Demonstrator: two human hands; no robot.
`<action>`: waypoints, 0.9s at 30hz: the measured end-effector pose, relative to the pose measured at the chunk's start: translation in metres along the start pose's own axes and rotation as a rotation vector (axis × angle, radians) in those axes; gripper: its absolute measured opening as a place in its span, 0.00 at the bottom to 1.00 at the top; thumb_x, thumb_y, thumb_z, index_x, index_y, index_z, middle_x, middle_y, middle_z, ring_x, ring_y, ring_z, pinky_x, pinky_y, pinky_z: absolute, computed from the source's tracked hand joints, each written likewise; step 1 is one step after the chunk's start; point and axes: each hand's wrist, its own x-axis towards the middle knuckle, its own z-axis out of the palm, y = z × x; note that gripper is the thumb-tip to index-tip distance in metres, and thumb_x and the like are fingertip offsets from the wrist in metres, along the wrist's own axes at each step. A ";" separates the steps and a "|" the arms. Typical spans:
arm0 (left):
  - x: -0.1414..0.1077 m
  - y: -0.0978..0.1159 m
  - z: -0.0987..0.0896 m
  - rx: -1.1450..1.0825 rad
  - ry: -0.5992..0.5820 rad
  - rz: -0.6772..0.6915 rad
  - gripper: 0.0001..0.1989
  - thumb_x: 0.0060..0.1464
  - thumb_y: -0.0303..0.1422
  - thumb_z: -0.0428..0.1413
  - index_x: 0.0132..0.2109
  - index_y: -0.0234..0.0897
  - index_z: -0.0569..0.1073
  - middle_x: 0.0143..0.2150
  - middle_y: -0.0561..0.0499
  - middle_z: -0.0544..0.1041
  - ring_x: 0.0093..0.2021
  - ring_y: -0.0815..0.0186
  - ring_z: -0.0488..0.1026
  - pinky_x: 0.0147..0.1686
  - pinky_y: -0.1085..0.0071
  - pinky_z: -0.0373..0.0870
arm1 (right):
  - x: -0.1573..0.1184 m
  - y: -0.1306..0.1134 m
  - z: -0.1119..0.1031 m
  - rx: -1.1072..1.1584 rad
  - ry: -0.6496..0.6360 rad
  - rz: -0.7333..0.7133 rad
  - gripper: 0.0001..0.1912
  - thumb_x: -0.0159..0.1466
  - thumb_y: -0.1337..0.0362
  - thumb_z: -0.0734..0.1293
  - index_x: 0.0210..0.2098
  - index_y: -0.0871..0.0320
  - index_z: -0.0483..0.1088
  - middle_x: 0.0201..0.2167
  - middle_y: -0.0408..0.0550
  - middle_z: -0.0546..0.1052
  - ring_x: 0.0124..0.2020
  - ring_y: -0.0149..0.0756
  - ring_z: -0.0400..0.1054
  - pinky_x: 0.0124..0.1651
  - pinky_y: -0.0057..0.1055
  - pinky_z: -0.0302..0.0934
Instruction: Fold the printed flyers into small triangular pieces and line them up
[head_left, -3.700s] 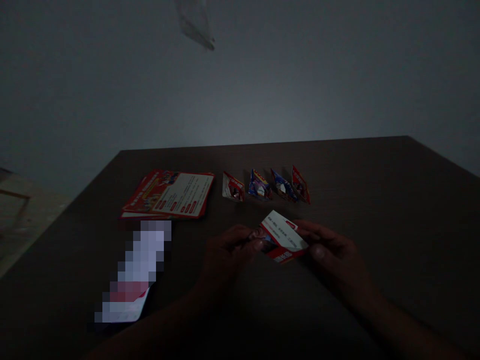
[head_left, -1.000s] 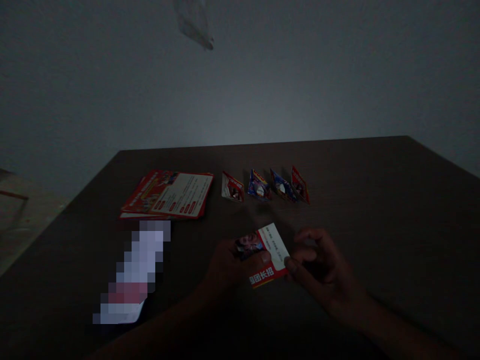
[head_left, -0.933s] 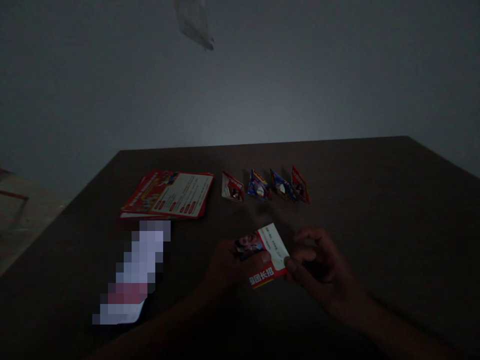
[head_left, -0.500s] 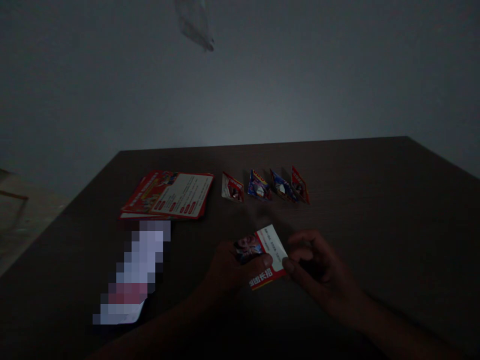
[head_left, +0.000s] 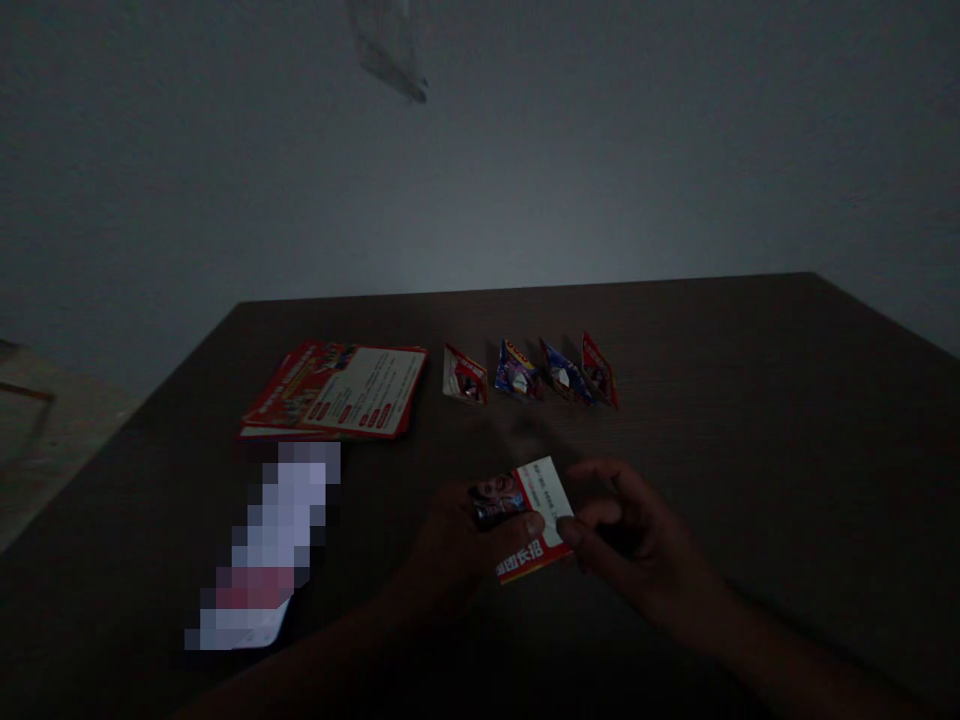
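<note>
In the head view, the left hand [head_left: 469,545] grips a red-and-white printed card [head_left: 535,495], thumb laid across its face and fingers tucked beneath, while the right hand [head_left: 649,550] pinches the opposite edge, thumb on top, its forefinger reaching out just beyond. The card is thus between the two hands, raised off the dark wood-grain table [head_left: 750,420]. Its photo panel lies toward the left hand, its white text panel toward the right, and a strip of large lettering runs along the side nearest the wearer. The far edge points away from the hands, slightly turned. In this dim light, with the left hand covering one side, I cannot tell which way the long axis runs. It should handle as light, springy and somewhat slick, easily creased, so the edges and corners suit a fingertip hold best. Beyond the hands stand four folded cards [head_left: 517,375] in a row; beyond and left of the left hand sits a flyer stack [head_left: 367,392], with a lit phone [head_left: 279,545] nearer.
</note>
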 end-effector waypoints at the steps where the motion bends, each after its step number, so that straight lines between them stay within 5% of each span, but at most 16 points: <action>1: 0.000 -0.002 -0.001 -0.017 -0.017 0.014 0.11 0.45 0.35 0.63 0.36 0.34 0.79 0.32 0.50 0.81 0.32 0.61 0.77 0.33 0.71 0.72 | 0.000 0.000 0.000 -0.011 -0.004 0.024 0.15 0.63 0.64 0.66 0.48 0.53 0.60 0.20 0.34 0.68 0.20 0.24 0.59 0.24 0.21 0.53; 8: 0.001 -0.008 -0.001 0.015 -0.036 0.069 0.10 0.49 0.37 0.60 0.34 0.33 0.79 0.30 0.50 0.80 0.30 0.65 0.76 0.31 0.74 0.70 | 0.002 -0.001 0.000 -0.077 -0.055 0.028 0.08 0.63 0.60 0.65 0.33 0.59 0.70 0.21 0.40 0.73 0.22 0.25 0.65 0.27 0.23 0.58; 18: 0.003 -0.008 0.005 -0.125 -0.037 0.061 0.16 0.53 0.42 0.56 0.38 0.32 0.78 0.32 0.47 0.80 0.30 0.61 0.76 0.34 0.68 0.71 | 0.002 -0.004 0.001 -0.009 -0.041 0.028 0.09 0.62 0.60 0.66 0.31 0.59 0.70 0.21 0.41 0.75 0.22 0.27 0.66 0.26 0.23 0.62; 27: -0.003 -0.007 0.002 0.023 -0.017 0.156 0.19 0.60 0.41 0.48 0.34 0.33 0.77 0.28 0.51 0.78 0.30 0.65 0.73 0.34 0.73 0.67 | 0.004 -0.005 0.001 0.056 -0.014 0.109 0.11 0.60 0.58 0.69 0.31 0.61 0.72 0.19 0.41 0.75 0.18 0.24 0.65 0.23 0.22 0.61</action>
